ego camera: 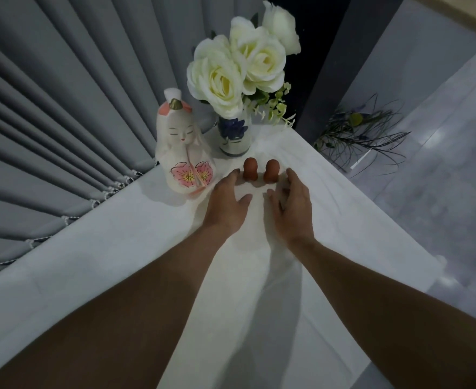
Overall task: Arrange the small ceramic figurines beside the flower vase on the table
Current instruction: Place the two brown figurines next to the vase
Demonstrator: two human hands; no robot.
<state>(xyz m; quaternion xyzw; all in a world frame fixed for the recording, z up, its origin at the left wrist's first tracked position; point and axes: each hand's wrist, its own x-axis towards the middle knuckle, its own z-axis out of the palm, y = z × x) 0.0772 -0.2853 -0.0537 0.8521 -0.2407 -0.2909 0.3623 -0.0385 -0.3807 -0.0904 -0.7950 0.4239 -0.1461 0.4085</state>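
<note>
- Two little brown figurines (pixel 260 171) standing upright side by side, just in front of the vase (pixel 234 136), near the table's (pixel 343 220) far corner.
- Straight ahead of both hands, slotted between the fingertips; left figurine nearer left hand (pixel 227 199), right one nearer right hand (pixel 291 199).
- Both hands loose and spread, gripping nothing; touching or not, hard to tell.
- Big white doll (pixel 182 153) parked left of the vase by the far edge.
- Faces on the brown ones too small to make out.
</note>
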